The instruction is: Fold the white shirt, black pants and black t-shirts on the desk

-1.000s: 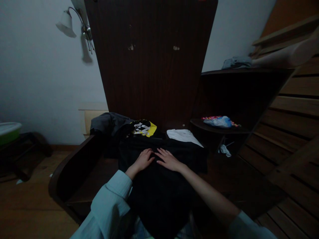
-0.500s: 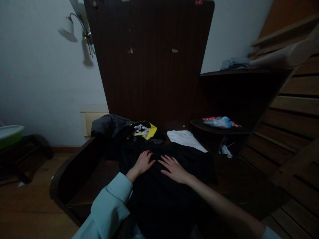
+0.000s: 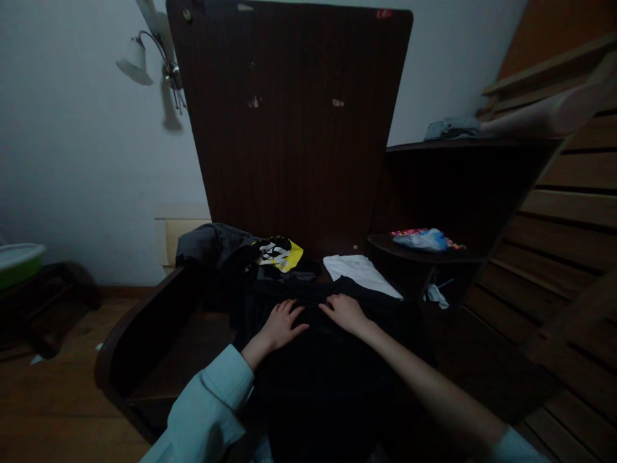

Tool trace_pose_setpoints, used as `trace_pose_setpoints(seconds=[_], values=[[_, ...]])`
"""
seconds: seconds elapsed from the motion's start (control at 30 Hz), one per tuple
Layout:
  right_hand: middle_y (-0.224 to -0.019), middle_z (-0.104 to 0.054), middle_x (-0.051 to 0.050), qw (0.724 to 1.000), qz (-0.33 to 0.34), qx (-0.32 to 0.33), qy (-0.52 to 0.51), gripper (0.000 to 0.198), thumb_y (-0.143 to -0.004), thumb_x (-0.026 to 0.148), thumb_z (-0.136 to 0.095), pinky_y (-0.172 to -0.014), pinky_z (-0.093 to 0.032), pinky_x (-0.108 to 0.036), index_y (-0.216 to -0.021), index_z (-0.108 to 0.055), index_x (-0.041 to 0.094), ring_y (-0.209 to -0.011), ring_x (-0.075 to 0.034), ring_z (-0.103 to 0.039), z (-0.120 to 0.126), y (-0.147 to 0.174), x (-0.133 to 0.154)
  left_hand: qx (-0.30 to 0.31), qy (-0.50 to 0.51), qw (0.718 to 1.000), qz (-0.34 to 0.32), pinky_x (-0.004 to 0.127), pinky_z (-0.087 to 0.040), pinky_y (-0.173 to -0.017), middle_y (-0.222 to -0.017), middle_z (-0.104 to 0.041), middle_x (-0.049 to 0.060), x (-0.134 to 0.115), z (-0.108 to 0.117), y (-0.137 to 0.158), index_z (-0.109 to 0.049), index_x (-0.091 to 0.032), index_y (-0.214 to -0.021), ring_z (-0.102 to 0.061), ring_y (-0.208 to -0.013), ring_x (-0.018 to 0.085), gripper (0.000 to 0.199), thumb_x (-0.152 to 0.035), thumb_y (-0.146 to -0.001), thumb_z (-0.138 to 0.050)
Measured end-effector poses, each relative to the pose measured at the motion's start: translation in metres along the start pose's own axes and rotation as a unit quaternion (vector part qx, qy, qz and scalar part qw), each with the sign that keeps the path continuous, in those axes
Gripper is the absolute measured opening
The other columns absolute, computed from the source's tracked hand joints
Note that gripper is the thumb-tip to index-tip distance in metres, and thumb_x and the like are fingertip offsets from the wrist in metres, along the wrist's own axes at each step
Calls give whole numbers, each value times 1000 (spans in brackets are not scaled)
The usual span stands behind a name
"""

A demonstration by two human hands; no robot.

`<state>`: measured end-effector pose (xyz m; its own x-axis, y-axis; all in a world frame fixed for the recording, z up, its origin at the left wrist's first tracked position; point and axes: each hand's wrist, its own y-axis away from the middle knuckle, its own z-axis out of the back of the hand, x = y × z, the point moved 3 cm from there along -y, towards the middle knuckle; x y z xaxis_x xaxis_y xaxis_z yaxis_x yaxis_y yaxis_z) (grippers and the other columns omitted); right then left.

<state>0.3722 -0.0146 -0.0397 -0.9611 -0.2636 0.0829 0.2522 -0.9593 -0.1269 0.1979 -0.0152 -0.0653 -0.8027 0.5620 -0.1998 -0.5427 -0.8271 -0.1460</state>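
A black piece of clothing (image 3: 332, 360) lies spread out in front of me, its lower part hanging toward my body. The dim light hides its exact kind. My left hand (image 3: 279, 325) rests on it, fingers apart and thumb stretched to the right. To the right, my right hand (image 3: 344, 313) touches the upper part of the cloth, palm down, with its fingers a little bent. No fold of cloth shows clearly between the fingers of either hand. Just beyond the black cloth lies a folded white cloth (image 3: 359, 273).
A dark wooden seat with a curved armrest (image 3: 139, 321) holds the clothes. Behind my left hand are a grey garment (image 3: 212, 244) and a black-and-yellow printed cloth (image 3: 284, 254). A tall dark panel (image 3: 299, 141) stands behind. On the right, a corner shelf (image 3: 424, 253) bears a plastic bag (image 3: 424, 240).
My right hand has moved up and slightly right over the black cloth, its fingers now more bent. My left hand has shifted slightly down and right. The black cloth's outline has changed.
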Motion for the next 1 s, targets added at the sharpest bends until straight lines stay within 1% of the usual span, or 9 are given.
trace_pose_setpoints(seconds=[0.1, 0.2, 0.33, 0.43, 0.53, 0.67, 0.83, 0.9, 1.0], values=[[-94, -64, -12, 997, -16, -61, 31, 31, -87, 25, -34, -74, -44, -31, -91, -62, 14, -90, -23, -57, -5, -18, 14, -39, -13, 999, 14, 39, -37, -91, -117, -52, 12, 2, 4, -1, -53, -16, -113, -48, -108, 25, 38, -39, -86, -39], [-97, -62, -12, 995, -1, -104, 3, 27, -85, 22, -36, -78, -44, -31, -96, -60, 13, -94, -22, -55, -16, -26, 15, -62, -3, 998, 10, 36, -41, -86, -107, -56, 10, 5, 8, 1, -56, -16, -106, -52, -98, 23, 29, -29, -83, -45], [-111, -59, -9, 987, 93, -96, -86, 31, -85, 24, -40, -90, -40, -29, -110, -56, 14, -106, -18, -50, -29, -29, 10, -102, 60, 992, -53, 30, -42, -85, -97, -60, 6, 12, 23, 7, -58, -18, -96, -54, -93, 17, 22, -19, -83, -41], [-123, -53, -8, 985, 101, -74, -116, 35, -85, 26, -41, -97, -35, -32, -116, -53, 14, -116, -19, -44, -36, -33, 5, -135, 70, 986, -63, 32, -42, -86, -97, -60, 6, 32, 37, 16, -58, -20, -96, -54, -94, 18, 20, -23, -81, -45], [-129, -48, -8, 987, 85, -62, -121, 39, -86, 30, -40, -100, -32, -36, -120, -51, 14, -121, -21, -39, -43, -38, 2, -142, 50, 988, -44, 38, -39, -90, -110, -56, 9, 61, 42, 31, -55, -20, -106, -50, -104, 23, 37, -37, -74, -57], [-131, -46, -8, 987, 87, -60, -123, 41, -86, 33, -40, -102, -30, -36, -121, -50, 14, -123, -21, -37, -48, -41, -1, -95, 40, 994, -29, 43, -36, -94, -121, -50, 13, 89, 34, 50, -51, -18, -113, -45, -112, 29, 64, -51, -60, -66], [-129, -47, -8, 987, 87, -60, -120, 40, -86, 32, -40, -102, -30, -37, -120, -52, 16, -122, -21, -38, -48, -40, -1, -98, 85, 991, -14, 39, -40, -89, -107, -58, 10, 90, 31, 52, -57, -18, -80, -53, -101, 24, 20, -36, -71, -57], [-130, -46, -8, 988, 87, -55, -116, 40, -86, 31, -40, -102, -30, -37, -121, -51, 15, -123, -21, -38, -47, -40, 0, -130, 123, 984, -9, 37, -42, -86, -99, -60, 8, 89, 36, 50, -55, -18, -73, -55, -95, 22, 14, -32, -74, -52], [-132, -44, -9, 989, 85, -47, -111, 41, -86, 31, -40, -103, -29, -37, -122, -50, 13, -124, -22, -36, -45, -39, 1, -260, 183, 946, 60, 32, -44, -78, -87, -59, 5, 99, 52, 52, -52, -19, -72, -55, -84, 19, 17, -35, -74, -49]])
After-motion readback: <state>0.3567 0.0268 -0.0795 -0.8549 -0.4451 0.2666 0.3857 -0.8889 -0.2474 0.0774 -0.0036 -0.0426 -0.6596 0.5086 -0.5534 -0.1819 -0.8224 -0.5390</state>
